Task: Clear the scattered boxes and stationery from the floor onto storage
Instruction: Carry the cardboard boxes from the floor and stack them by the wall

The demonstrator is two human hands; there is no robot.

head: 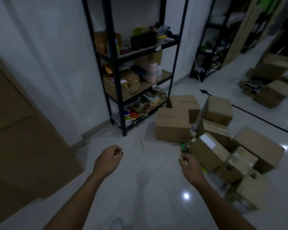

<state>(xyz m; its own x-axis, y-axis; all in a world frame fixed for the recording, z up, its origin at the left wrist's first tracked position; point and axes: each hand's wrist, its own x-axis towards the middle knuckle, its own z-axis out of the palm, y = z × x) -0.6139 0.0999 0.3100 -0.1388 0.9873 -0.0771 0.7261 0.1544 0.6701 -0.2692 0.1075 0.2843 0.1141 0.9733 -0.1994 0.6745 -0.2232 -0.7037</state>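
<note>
Little clearing appears done. Nothing is held: fingers of the left hand (109,157) and right hand (189,163) are loosely curled. Cardboard boxes (173,128) remain floor-scattered beyond the right fingers; shelving unit (145,52) stands farther ahead.

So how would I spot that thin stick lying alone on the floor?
Start at the black shelving unit by the white wall and find its near front leg. On the bare tiles just in front, left of the cardboard boxes, lies a thin pale green stick, the only loose item there.
</note>
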